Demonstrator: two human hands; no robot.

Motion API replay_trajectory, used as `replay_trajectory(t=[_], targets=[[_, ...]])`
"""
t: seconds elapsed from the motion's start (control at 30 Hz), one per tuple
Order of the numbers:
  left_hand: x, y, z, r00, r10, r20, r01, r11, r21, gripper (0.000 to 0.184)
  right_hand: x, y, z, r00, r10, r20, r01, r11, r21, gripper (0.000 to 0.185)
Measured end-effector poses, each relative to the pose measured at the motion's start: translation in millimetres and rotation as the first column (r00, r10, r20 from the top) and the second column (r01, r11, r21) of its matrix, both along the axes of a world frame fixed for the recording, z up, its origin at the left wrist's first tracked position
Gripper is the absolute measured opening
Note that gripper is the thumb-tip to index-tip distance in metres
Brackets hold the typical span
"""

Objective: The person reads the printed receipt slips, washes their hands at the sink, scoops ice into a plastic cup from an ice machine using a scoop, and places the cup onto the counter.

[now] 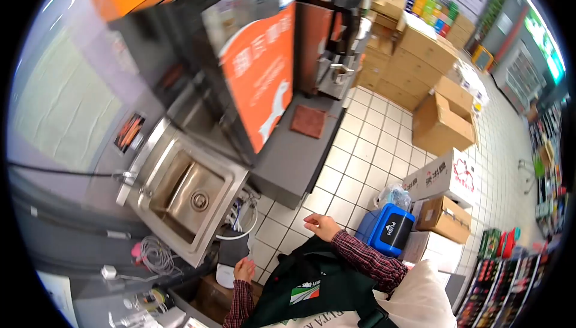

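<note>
My right hand (pixel 324 227) is held in front of the dark apron (pixel 303 274), over the tiled floor. Its fingers are loosely bent and slightly apart, with nothing visible in them. Lower and to the left, my left hand (pixel 243 270) has its fingers apart and appears to hold nothing. It is nearest to a white rounded object (pixel 225 276) beside the sink cabinet, whose kind I cannot make out. Plaid sleeves cover both forearms. The steel sink (pixel 198 199) with its drain lies beyond my left hand.
A dark counter (pixel 282 169) bears a brown cloth (pixel 308 121) and a machine with an orange panel (pixel 261 70). A blue push-lid bin (pixel 390 230) and cardboard boxes (pixel 441 125) stand on the right. Coiled grey cable (pixel 159 256) lies left of the sink.
</note>
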State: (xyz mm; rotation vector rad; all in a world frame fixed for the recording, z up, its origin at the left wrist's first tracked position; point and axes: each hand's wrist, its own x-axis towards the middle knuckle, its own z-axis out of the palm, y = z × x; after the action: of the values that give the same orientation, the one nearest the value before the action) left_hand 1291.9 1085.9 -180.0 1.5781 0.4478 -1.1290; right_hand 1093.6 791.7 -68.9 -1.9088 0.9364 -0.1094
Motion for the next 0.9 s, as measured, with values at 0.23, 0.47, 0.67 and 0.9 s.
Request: replay_trajectory(t=[0.23, 0.47, 0.67, 0.9], targets=[[-8, -167, -93, 0.741, -0.541, 0.396, 0.622, 0.777, -0.102, 0.038, -110, -61, -9, 0.991, -0.128, 0.040, 0.126, 0.990, 0.059, 0.032], [-53, -380, -143, 0.208, -0.699, 0.685, 0.973, 0.220, -0.070, 0.022, -265, -177, -14, 0.898, -0.440, 0.016, 0.440, 0.894, -0.079, 0.031], [-117, -464, -212, -0.307, -0.201, 0.930, 0.926, 0.164, 0.341, 0.036, -333, -266, -13, 0.752, -0.656, 0.055, 0.652, 0.754, 0.076, 0.027], [-124, -565, -137, 0.478, -0.776, 0.411, 0.842, 0.538, 0.038, 0.010, -287, -439, 16, 0.872, -0.460, 0.167, 0.417, 0.877, 0.241, 0.029]])
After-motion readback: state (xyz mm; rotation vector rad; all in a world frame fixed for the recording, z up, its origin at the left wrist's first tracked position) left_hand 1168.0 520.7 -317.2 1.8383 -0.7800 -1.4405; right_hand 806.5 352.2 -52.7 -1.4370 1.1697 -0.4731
